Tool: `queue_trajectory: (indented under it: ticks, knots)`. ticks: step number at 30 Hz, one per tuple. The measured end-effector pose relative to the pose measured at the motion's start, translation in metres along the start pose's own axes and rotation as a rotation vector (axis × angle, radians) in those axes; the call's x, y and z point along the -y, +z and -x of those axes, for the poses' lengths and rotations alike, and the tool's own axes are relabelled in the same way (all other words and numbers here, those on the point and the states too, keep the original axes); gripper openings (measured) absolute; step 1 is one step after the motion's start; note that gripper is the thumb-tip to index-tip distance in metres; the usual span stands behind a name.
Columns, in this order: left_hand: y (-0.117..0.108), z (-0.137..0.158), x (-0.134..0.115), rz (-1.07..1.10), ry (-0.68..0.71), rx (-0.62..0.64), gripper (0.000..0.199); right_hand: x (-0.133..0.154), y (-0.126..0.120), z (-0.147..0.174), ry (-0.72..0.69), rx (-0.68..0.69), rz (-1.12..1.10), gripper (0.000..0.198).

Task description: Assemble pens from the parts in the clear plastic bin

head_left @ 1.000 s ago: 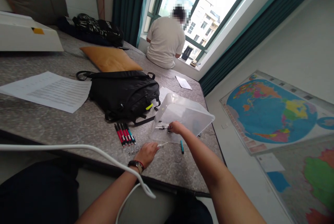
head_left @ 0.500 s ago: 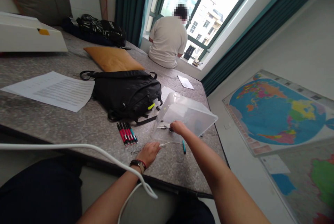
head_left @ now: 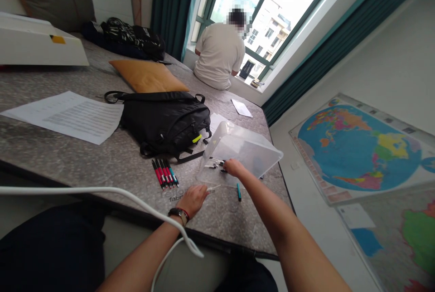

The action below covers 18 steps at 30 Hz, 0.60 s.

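A clear plastic bin (head_left: 253, 147) lies tipped on its side on the bed, its opening towards me. Inside it, my right hand (head_left: 234, 167) has its fingers closed among several black-and-white pens (head_left: 211, 166); what it grips is hidden. My left hand (head_left: 193, 200) rests on the bed in front of the bin, pinching a slim white pen (head_left: 214, 188) that points to the right. To the left of the bin, several red-and-black pens (head_left: 160, 174) lie in a row with a teal pen (head_left: 172, 174) at the right end. Another teal pen (head_left: 239, 192) lies alone near my right forearm.
A black backpack (head_left: 163, 122) lies behind the row of pens, with a printed sheet (head_left: 71, 117) to its left and a tan envelope (head_left: 147, 76) beyond. A white cable (head_left: 102, 190) hangs across the front. Another person (head_left: 219, 54) sits by the window, back turned.
My right hand has shifted slightly to the right inside the bin, and more of the pens there show. My left hand stays nearly still with the white pen.
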State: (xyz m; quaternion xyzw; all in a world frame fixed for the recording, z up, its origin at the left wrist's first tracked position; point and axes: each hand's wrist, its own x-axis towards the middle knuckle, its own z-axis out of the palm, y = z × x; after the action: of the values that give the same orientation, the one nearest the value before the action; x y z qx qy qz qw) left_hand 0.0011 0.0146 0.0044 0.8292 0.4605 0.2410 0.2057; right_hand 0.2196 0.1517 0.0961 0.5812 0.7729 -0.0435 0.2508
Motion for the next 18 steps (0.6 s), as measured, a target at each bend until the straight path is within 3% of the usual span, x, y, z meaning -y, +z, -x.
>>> queue_trajectory:
  ticks: [18]
  knots:
    - [0.003,0.0,0.001,0.001,-0.006,-0.015,0.036,0.006,0.014,-0.01,0.046,-0.096,-0.071,0.025]
